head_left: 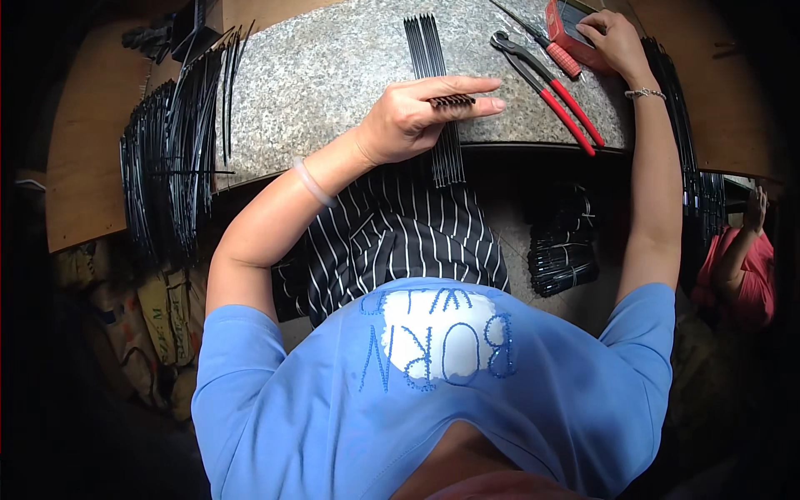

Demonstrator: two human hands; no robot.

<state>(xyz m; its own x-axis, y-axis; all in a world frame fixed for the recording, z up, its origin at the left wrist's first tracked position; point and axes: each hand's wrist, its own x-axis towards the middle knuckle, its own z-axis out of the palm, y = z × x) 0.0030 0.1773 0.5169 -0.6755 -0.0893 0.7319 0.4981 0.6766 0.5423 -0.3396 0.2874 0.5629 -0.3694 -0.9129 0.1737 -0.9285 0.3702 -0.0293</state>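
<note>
Black rods (435, 75) lie bundled on the granite worktop (333, 58), overhanging its near edge, with the left hand (417, 112) pinching their ends. Right of the rods, past red-handled pliers (550, 87), the right hand (612, 37) grips a red box (562, 21).

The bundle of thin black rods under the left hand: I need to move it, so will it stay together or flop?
The thin black rods look straight and stiff, overhanging the grey stone tabletop unbent. Loose and round, they'd probably roll or fan apart unless the left hand pinches them.
</note>
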